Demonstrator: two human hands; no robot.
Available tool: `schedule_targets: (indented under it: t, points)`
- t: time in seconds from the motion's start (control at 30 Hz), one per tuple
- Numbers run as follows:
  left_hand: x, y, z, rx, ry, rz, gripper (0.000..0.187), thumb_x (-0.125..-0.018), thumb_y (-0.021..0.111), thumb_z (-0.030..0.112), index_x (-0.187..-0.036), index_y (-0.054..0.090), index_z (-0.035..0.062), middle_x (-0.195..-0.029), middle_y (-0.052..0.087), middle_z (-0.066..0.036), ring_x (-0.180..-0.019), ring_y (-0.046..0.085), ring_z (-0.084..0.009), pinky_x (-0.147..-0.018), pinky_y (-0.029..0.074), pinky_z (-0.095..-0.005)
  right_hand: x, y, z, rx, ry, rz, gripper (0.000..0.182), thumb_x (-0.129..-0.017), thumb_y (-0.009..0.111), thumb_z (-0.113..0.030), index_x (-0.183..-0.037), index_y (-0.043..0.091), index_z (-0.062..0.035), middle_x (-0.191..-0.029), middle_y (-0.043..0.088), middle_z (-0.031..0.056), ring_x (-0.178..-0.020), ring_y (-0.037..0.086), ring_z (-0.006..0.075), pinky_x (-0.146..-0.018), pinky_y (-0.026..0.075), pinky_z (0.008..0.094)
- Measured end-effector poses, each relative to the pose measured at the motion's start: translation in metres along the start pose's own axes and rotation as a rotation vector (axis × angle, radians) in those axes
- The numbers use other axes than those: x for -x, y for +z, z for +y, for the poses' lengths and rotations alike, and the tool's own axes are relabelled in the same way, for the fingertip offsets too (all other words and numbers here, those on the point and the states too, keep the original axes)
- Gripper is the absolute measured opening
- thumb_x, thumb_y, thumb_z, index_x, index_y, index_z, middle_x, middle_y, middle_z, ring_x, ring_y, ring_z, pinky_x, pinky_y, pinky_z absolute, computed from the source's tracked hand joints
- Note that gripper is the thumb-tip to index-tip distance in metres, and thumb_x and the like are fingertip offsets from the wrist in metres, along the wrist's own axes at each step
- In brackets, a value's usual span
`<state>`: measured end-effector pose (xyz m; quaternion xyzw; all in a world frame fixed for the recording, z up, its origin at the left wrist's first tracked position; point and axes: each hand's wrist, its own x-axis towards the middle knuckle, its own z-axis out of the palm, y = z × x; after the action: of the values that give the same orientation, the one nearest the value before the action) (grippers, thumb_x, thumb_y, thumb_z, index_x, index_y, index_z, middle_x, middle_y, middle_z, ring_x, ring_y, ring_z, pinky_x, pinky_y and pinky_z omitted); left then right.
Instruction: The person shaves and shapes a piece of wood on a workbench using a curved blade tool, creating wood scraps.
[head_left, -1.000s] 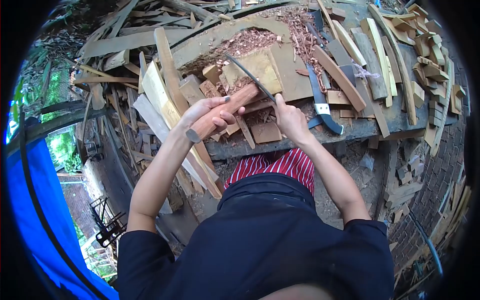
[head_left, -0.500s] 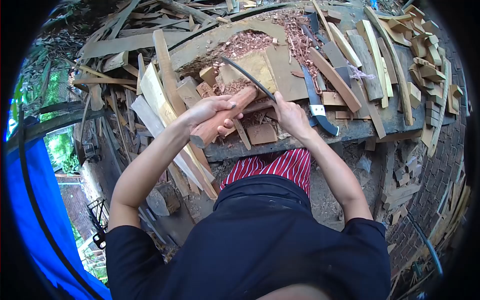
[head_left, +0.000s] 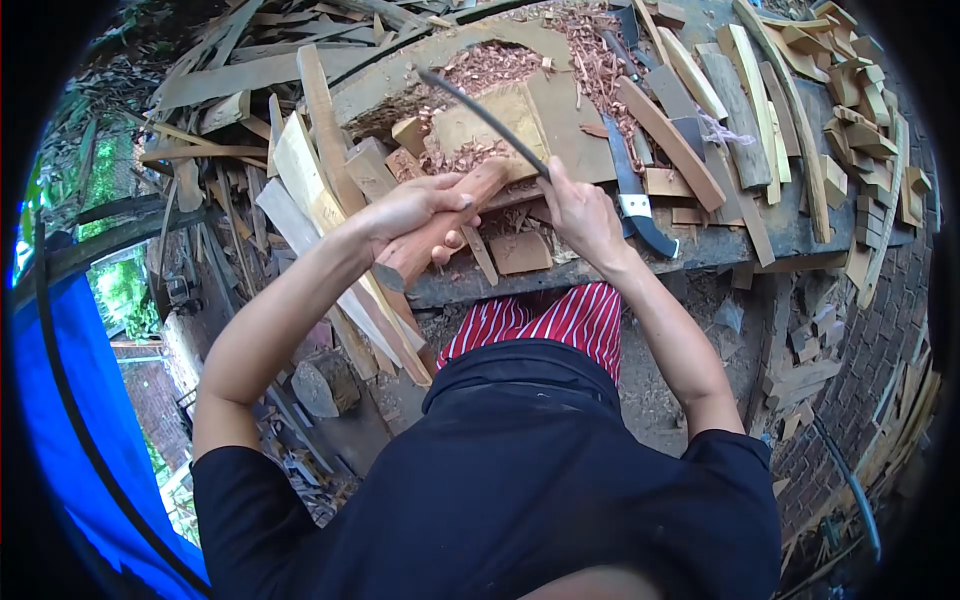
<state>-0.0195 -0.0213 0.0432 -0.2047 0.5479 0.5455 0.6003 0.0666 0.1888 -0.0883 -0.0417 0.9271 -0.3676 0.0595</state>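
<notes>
My left hand [head_left: 425,208] is wrapped around a thick reddish length of wood [head_left: 428,248], its cut end towards me. The far end of this piece rests at the near edge of a pale wooden block [head_left: 515,108]. In my right hand [head_left: 584,222] is a machete [head_left: 487,120], its long dark blade slanting up to the left over the block. My fingers hide its handle. The blade appears apart from the reddish wood. A second large knife with a black and white handle [head_left: 645,228] lies on the bench, right of my right hand.
Reddish shavings [head_left: 500,66] cover part of the workbench [head_left: 480,290]. Sticks and planks [head_left: 672,140] lie on its right, with a heap of cut blocks [head_left: 860,130] beyond. Long boards [head_left: 325,130] lean at the left. A blue tarp [head_left: 85,400] hangs at far left.
The machete has risen from the far end of the reddish wood, its tip swinging up and left. My left hand and the wood have shifted slightly left.
</notes>
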Motion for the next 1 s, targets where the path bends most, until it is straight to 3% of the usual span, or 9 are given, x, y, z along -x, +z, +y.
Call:
schedule_targets:
  t: [0.07,0.13,0.2,0.37,0.43,0.47,0.53,0.87,1.0]
  points:
    - [-0.002,-0.002,0.0,0.011,-0.013,-0.002,0.052,-0.099,0.043,0.013,-0.147,0.023,0.0115,-0.105,0.051,-0.014,-0.06,0.051,-0.011,-0.043,0.046,-0.0199,0.004,-0.005,-0.008,-0.124,-0.074,0.197,0.031,-0.096,0.046,-0.022,-0.12,0.043,-0.0033,-0.068,0.062,0.0223,-0.063,0.062,0.0432,-0.053,0.047,0.0543]
    - [-0.002,-0.001,0.001,-0.036,-0.017,-0.006,0.052,-0.099,0.043,0.012,-0.147,0.024,0.0122,-0.104,0.05,-0.012,-0.06,0.051,-0.0103,-0.042,0.046,-0.0199,0.009,0.01,0.004,-0.126,-0.067,0.191,0.029,-0.095,0.047,-0.021,-0.119,0.045,-0.0039,-0.069,0.063,0.0222,-0.065,0.062,0.0435,-0.054,0.048,0.0541]
    - [0.001,0.005,0.0,-0.099,-0.004,0.02,0.052,-0.099,0.044,0.013,-0.147,0.023,0.0128,-0.103,0.05,-0.012,-0.06,0.051,-0.0096,-0.042,0.047,-0.0198,0.002,0.023,0.018,0.011,-0.029,-0.019,0.029,-0.095,0.047,-0.02,-0.119,0.046,-0.0048,-0.07,0.062,0.0226,-0.066,0.062,0.0434,-0.055,0.048,0.0542]
    - [0.003,0.005,-0.008,-0.14,0.025,0.019,0.05,-0.098,0.047,0.015,-0.144,0.027,0.0148,-0.097,0.049,-0.006,-0.06,0.052,-0.0074,-0.044,0.051,-0.0212,-0.001,-0.001,0.006,-0.039,-0.012,-0.005,0.03,-0.093,0.049,-0.019,-0.12,0.044,-0.0058,-0.071,0.063,0.0226,-0.067,0.063,0.0422,-0.056,0.048,0.054]
    - [0.006,0.008,-0.009,-0.181,0.019,0.031,0.052,-0.098,0.047,0.015,-0.145,0.025,0.0152,-0.099,0.049,-0.007,-0.059,0.052,-0.0074,-0.044,0.05,-0.02,0.006,-0.008,-0.004,-0.162,-0.098,0.187,0.029,-0.093,0.049,-0.018,-0.119,0.043,-0.0054,-0.072,0.063,0.0225,-0.067,0.064,0.0418,-0.056,0.049,0.0539]
    - [0.007,0.008,-0.008,-0.239,0.035,0.052,0.055,-0.098,0.048,0.015,-0.147,0.024,0.0155,-0.101,0.05,-0.007,-0.058,0.052,-0.0074,-0.043,0.049,-0.0189,0.007,-0.004,-0.002,-0.16,-0.101,0.185,0.029,-0.093,0.049,-0.018,-0.119,0.043,-0.0054,-0.072,0.063,0.0225,-0.067,0.064,0.0418,-0.056,0.049,0.0539]
    - [0.007,0.009,-0.008,-0.237,0.048,0.055,0.056,-0.098,0.049,0.015,-0.147,0.023,0.0154,-0.1,0.05,-0.007,-0.059,0.052,-0.0076,-0.043,0.049,-0.0187,0.004,0.014,0.006,-0.032,0.017,-0.039,0.028,-0.094,0.048,-0.018,-0.118,0.043,-0.0046,-0.072,0.063,0.0224,-0.067,0.064,0.0414,-0.055,0.048,0.054]
    - [0.014,-0.002,-0.006,-0.169,0.105,0.046,0.062,-0.097,0.05,0.016,-0.15,0.019,0.0169,-0.1,0.053,-0.007,-0.058,0.052,-0.0073,-0.042,0.048,-0.0191,-0.002,0.021,0.021,-0.219,-0.102,0.063,0.029,-0.092,0.053,-0.016,-0.115,0.042,-0.0024,-0.071,0.061,0.0259,-0.07,0.062,0.0443,-0.059,0.047,0.0539]
    - [0.008,-0.013,-0.001,-0.402,0.141,0.1,0.063,-0.097,0.052,0.022,-0.15,0.019,0.0165,-0.102,0.054,-0.006,-0.056,0.053,-0.0062,-0.042,0.049,-0.0189,-0.007,0.018,0.015,-0.133,-0.107,0.126,0.028,-0.093,0.053,-0.016,-0.114,0.044,-0.0005,-0.068,0.06,0.0257,-0.068,0.061,0.0443,-0.055,0.047,0.0532]
